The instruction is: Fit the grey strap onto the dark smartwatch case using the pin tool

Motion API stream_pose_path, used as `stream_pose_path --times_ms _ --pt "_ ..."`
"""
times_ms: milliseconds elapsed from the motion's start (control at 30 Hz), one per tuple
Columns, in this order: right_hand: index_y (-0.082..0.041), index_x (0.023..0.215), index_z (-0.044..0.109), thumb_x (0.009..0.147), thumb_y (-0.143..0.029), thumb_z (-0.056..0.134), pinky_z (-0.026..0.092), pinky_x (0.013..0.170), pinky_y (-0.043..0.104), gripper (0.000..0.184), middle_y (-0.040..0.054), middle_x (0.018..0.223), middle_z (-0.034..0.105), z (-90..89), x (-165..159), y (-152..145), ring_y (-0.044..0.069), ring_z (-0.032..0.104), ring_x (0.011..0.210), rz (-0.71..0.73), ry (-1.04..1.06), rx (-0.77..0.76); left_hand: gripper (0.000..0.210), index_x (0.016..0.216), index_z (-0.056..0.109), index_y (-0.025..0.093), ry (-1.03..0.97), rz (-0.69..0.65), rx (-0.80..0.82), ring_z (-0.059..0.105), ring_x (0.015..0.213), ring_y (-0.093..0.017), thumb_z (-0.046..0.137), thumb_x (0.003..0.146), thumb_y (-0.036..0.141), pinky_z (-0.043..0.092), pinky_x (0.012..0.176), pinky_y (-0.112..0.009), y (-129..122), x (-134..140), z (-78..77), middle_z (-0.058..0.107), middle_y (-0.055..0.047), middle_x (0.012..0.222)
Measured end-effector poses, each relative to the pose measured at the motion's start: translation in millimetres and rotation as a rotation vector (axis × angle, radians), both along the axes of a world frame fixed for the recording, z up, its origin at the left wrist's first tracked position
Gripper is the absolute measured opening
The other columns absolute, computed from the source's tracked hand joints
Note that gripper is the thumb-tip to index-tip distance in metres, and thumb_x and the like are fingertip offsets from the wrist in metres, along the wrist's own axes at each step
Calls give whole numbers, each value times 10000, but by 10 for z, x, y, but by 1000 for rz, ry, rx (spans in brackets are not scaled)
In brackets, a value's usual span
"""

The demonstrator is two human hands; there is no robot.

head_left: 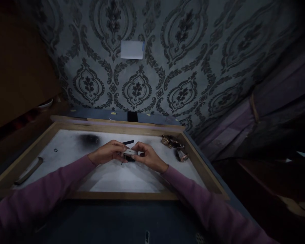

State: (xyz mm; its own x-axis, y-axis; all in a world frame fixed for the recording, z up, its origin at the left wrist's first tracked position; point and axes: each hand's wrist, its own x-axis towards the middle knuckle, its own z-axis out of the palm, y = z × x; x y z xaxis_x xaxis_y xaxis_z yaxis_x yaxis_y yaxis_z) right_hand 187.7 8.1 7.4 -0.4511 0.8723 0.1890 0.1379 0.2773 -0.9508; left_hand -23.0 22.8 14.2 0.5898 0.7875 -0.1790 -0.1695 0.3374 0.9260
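Both hands meet over the middle of a shallow wooden-framed tray [152,195] with a white base. Between them is a pale watch strap [129,152] with a row of small dark holes. My left hand [109,151] is closed on its left end, and my right hand [148,156] pinches its right end. A dark piece [129,158] shows just below the strap; what it is cannot be made out. Behind the fingers lies a thin black strip [128,142], partly hidden by my left hand.
Metallic wristwatches [170,141] lie in the tray's back right corner. A dark curved strap [29,172] rests at the left side, near a small black ring [55,150]. Patterned wallpaper [137,88] carries a white card [132,49]. A tied purple curtain [234,125] hangs at right.
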Motion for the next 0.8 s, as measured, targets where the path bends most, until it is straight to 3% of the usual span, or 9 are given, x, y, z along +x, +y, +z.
stream_pose_path --times_ms 133,233,467,567,800 --pt "-194 788 603 692 -267 782 351 547 227 216 0 780 600 9 6 -2 140 519 705 -22 21 -47 226 786 730 88 -18 -4 -22 534 591 -130 785 677 279 585 753 -511 18 -41 26 499 16 557" --pt "-193 785 605 679 -270 794 384 577 236 230 5 792 606 1 10 1 149 541 737 -25 49 -60 224 801 725 80 -8 -10 -14 559 642 -146 764 693 272 594 740 -501 37 -71 49 561 -25 633" --pt "-197 771 575 622 -328 846 403 582 246 335 -27 733 590 -69 -7 21 106 514 623 -19 132 -170 235 688 629 110 103 3 83 584 739 -176 775 679 294 594 647 -344 59 -120 122 572 -45 714" --pt "-193 776 566 626 -363 843 382 566 237 358 -40 701 568 -65 -24 10 93 490 600 -10 134 -148 258 777 620 146 171 25 147 575 796 -168 761 702 348 555 614 -259 31 -98 147 588 -38 822" --pt "-185 798 570 645 -389 829 315 515 228 363 -69 650 487 -49 -66 -14 74 399 557 14 56 -71 326 740 640 128 316 -54 232 471 627 -101 756 713 432 369 541 -194 4 8 87 540 9 674"
